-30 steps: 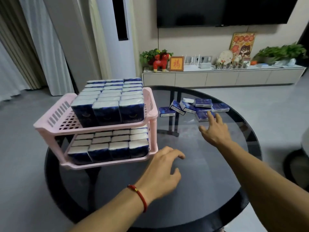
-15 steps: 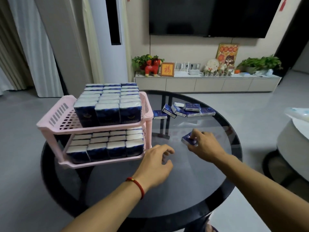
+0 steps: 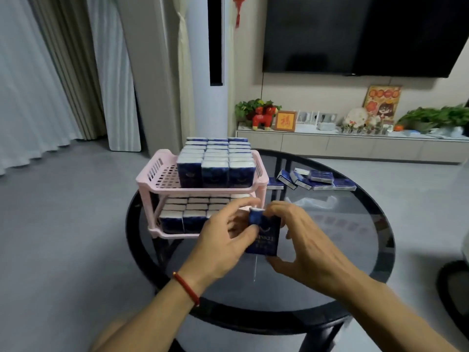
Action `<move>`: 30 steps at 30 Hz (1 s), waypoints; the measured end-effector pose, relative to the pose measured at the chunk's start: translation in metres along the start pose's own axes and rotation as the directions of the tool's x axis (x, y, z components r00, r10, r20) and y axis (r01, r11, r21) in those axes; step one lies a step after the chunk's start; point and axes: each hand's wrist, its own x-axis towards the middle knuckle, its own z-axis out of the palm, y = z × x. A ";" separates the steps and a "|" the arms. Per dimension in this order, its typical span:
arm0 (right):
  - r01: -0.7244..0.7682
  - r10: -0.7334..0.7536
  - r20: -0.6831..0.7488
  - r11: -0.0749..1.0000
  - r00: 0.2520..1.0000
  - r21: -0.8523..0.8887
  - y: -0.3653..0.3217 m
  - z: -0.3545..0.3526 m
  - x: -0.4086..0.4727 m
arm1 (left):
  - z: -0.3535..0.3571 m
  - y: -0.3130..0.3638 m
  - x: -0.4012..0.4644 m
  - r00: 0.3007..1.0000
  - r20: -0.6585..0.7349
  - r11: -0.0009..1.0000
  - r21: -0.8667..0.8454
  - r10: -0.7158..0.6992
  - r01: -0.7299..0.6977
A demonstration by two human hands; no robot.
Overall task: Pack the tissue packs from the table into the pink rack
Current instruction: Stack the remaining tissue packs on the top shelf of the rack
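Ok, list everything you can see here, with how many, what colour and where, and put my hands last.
pink rack: one, pink, two tiers, left part of the table
packed tissue packs: many, dark blue and white, upright in rows on both tiers
loose tissue packs: several, dark blue, far side of the table, right of the rack
held tissue pack: one, dark blue, between both hands
round table: one, dark glass, black rim
television: one, black, on the wall
low cabinet: one, pale, with plants and ornaments
left hand: red cord at wrist, pinches the pack
right hand: grips the pack
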 end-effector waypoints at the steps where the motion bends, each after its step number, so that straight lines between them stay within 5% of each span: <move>1: 0.012 -0.011 -0.030 1.000 0.999 0.021 -0.002 0.003 0.005 | -0.008 0.003 0.000 0.998 -0.032 0.999 0.025 0.046 -0.045; 7: -0.197 0.234 -0.300 0.969 0.925 0.148 0.017 0.027 0.038 | -0.063 0.007 0.008 0.875 -0.390 0.948 0.247 0.288 -0.202; 10: -0.372 0.462 -0.287 0.872 0.839 0.319 0.031 0.036 0.053 | -0.084 0.010 0.019 0.772 -0.477 0.894 0.362 0.421 -0.264; 13: -0.397 0.513 -0.270 0.833 0.815 0.386 0.040 0.043 0.063 | -0.092 0.010 0.032 0.738 -0.475 0.846 0.474 0.480 -0.245; 23: -0.379 0.477 -0.254 0.855 0.841 0.353 0.030 0.057 0.074 | -0.097 -0.022 0.059 0.769 -0.413 0.785 0.592 0.489 -0.181; 30: -0.384 0.465 -0.267 0.871 0.844 0.306 0.023 0.050 0.076 | -0.098 -0.013 0.061 0.850 -0.379 0.802 0.591 0.367 -0.083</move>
